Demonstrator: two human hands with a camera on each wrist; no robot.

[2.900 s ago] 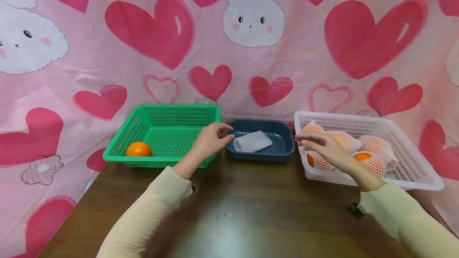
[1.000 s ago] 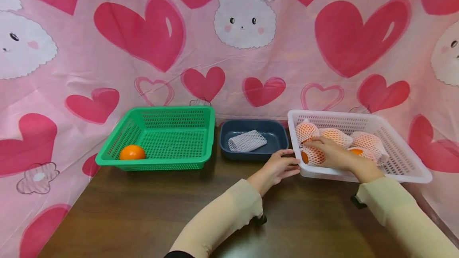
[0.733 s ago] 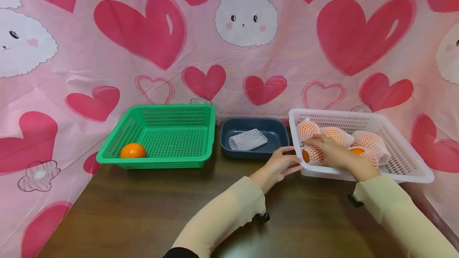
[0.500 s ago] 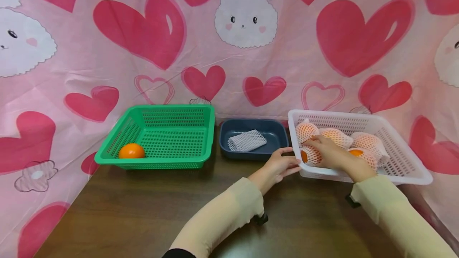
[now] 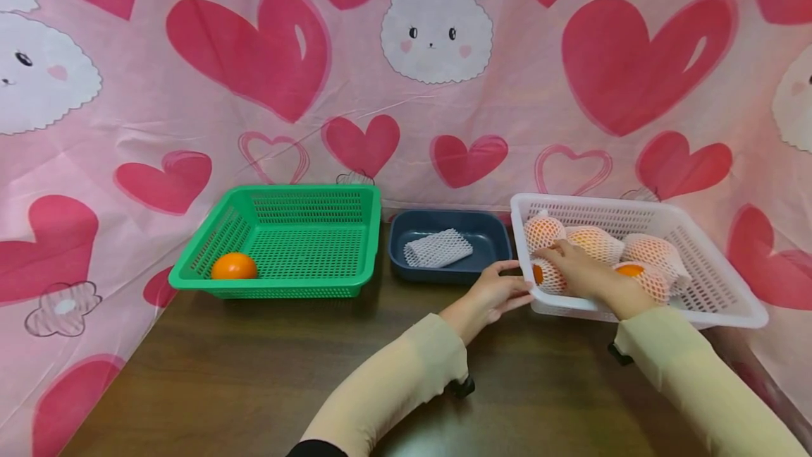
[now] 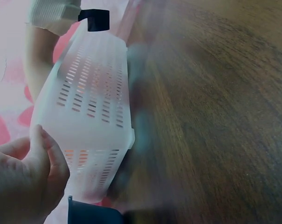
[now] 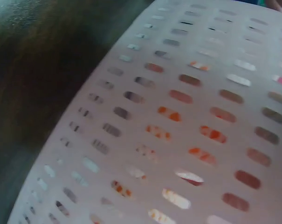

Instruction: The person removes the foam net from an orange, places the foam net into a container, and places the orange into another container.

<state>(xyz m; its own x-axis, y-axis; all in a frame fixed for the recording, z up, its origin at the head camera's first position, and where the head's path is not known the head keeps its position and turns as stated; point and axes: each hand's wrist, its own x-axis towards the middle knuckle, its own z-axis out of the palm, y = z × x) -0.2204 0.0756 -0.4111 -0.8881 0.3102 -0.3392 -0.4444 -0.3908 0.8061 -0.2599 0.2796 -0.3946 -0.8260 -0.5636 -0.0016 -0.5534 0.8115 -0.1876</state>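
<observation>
In the head view my right hand [image 5: 580, 270] reaches into the white basket [image 5: 729, 281] and grips an orange in a white foam net [image 5: 553, 279] at the basket's front left corner. Some orange peel shows past the net's end; my palm covers the rest. My left hand [image 5: 491, 296] touches the basket's left front corner with its fingers fairly straight; in the left wrist view its fingertips meet the basket wall [image 6: 85, 126]. More netted oranges [image 5: 653, 254] lie beside and behind the gripped one. The right wrist view shows the slotted basket wall [image 7: 201, 102], with no right hand visible.
A dark blue tray [image 5: 488, 270] holding a foam net sleeve [image 5: 438, 249] stands left of the white basket. Further left is a green basket [image 5: 273, 286] with one bare orange [image 5: 234, 266] in it. A pink patterned cloth [image 5: 266, 125] hangs behind the wooden table [image 5: 254, 372].
Since the earliest frame, my left hand has moved right to the white basket's corner, and my right hand has lowered onto the netted orange. Lately that orange has shifted slightly under my right hand.
</observation>
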